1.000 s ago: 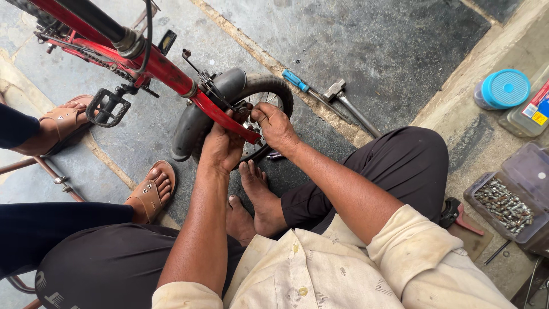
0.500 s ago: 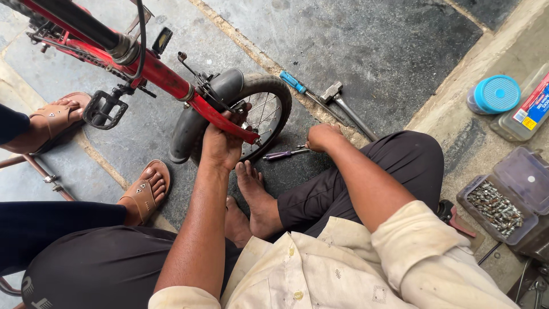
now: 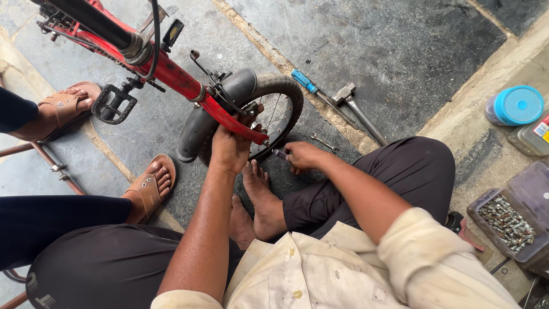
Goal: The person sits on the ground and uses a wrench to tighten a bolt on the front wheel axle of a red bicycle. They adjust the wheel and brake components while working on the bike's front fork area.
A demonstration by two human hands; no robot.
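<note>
left hand [image 3: 229, 150] grips red frame [image 3: 229, 117]; right hand [image 3: 302, 155] perhaps holds spanner [image 3: 280, 153].

At the right edge, on the raised concrete ledge, stands a round container with a bright blue lid [image 3: 517, 105], its body pale and translucent below the lid. Just beside it, nearer the frame edge, lies a clear bottle [image 3: 529, 139] with a label [image 3: 542, 128] in red, yellow, white and blue; only a corner of that label shows. Lower on the same ledge sits an open plastic box [image 3: 512, 224], grey and see-through, its tray full of small metal screws and its hinged lid tipped back toward the bottle. No signs or screens are in view.
</note>
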